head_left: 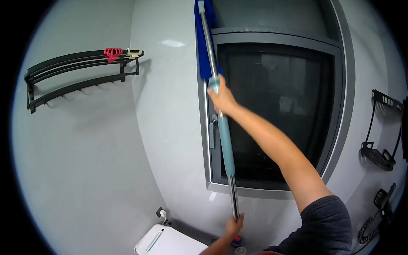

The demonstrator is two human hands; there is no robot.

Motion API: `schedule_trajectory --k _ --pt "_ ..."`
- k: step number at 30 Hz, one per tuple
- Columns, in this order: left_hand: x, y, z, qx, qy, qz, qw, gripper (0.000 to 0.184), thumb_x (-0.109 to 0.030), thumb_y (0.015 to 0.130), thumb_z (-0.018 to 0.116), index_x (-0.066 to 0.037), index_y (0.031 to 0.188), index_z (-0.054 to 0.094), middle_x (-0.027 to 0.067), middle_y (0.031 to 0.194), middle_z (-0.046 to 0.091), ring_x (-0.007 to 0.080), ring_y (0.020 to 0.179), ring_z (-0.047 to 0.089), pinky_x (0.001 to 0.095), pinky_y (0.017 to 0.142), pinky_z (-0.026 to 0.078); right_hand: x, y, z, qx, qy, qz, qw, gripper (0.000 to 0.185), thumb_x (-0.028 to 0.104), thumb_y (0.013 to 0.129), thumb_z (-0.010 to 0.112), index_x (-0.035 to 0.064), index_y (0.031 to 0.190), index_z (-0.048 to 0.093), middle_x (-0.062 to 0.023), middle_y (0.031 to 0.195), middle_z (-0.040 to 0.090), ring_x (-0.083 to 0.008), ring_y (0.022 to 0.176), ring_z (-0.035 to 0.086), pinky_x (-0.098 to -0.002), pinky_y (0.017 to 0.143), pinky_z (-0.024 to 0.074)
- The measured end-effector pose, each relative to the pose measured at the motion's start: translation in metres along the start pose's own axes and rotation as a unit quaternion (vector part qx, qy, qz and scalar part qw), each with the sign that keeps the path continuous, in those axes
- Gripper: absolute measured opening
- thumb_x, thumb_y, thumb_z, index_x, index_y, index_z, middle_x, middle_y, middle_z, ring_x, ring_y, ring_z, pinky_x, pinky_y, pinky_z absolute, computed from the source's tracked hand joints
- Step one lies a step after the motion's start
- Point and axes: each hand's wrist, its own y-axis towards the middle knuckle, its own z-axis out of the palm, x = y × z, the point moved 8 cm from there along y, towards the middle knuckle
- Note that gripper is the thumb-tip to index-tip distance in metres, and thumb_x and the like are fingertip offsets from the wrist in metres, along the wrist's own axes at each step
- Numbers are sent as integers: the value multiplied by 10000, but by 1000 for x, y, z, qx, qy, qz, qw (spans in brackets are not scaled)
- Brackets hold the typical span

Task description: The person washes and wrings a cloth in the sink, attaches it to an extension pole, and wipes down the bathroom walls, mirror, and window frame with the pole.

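A long mop (pixel 226 146) with a metal pole and pale teal grip sections stands nearly upright in front of the window. My right hand (pixel 222 97) is wrapped round the pole at the upper teal collar. Lower down, my left hand (pixel 234 226) grips the bare metal near the pole's bottom end. At the top, a blue cloth (pixel 205 49) hangs behind the pole along the left side of the window frame (pixel 278 37). The frame's top edge cuts off the mop's upper end. Beside the pole, left of the teal grip, is the window handle (pixel 213 131).
A black wall rack (pixel 76 63) with hooks carries a red clip hanger (pixel 112 54). Below stands a white-lidded toilet (pixel 174 241) near a plugged wall socket (pixel 161 213). Black shelves (pixel 377 157) and a shower hose (pixel 364 230) line the right wall.
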Motion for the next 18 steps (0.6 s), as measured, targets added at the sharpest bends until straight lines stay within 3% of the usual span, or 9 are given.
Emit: schedule_trajectory --k 3,5,6,10,15,16,18 --pt "-93 30 -40 -49 1 113 992 460 -413 858 578 -44 589 525 66 455 509 176 430 538 326 442 409 26 84 -15 -37 -44 -5 998 698 220 858 558 69 1386 127 -176 712 590 -217 439 564 -353 384 461" --pt "-119 39 -59 -69 -48 94 992 441 -400 849 590 -45 598 514 76 450 499 191 433 545 336 459 421 57 100 -23 -12 -8 47 999 703 220 855 554 33 1379 125 -191 748 602 -214 476 579 -354 419 478" --pt "-114 43 -73 -94 -9 77 993 444 -398 845 594 -44 593 500 78 458 498 190 436 531 344 468 418 52 104 -16 -25 -32 25 999 699 213 855 549 21 1376 125 -191 747 602 -213 486 581 -348 438 484" --pt "-52 18 -109 -161 21 31 986 464 -399 835 599 -27 589 469 89 484 495 190 447 473 367 486 400 25 69 30 -68 -61 -22 996 702 206 861 539 5 1372 101 -170 721 596 -211 473 571 -338 460 482" --pt "62 -57 -121 -151 63 -63 985 477 -382 827 611 8 587 480 122 488 457 207 455 443 374 489 385 12 -65 73 6 49 84 995 735 174 866 533 51 1396 37 -101 626 547 -176 444 535 -314 436 466" --pt "74 -79 -124 -153 43 -77 984 474 -379 823 615 11 587 485 132 492 458 216 458 449 377 495 389 9 -96 82 45 79 144 985 743 181 860 520 80 1404 24 -292 929 593 -353 770 640 -416 707 511" --pt "124 -119 -130 -161 74 -92 980 457 -362 822 617 20 599 504 159 502 478 252 456 475 383 503 404 8 -149 96 63 103 178 977 749 175 861 519 90 1407 13 -284 893 593 -340 743 639 -412 678 508"
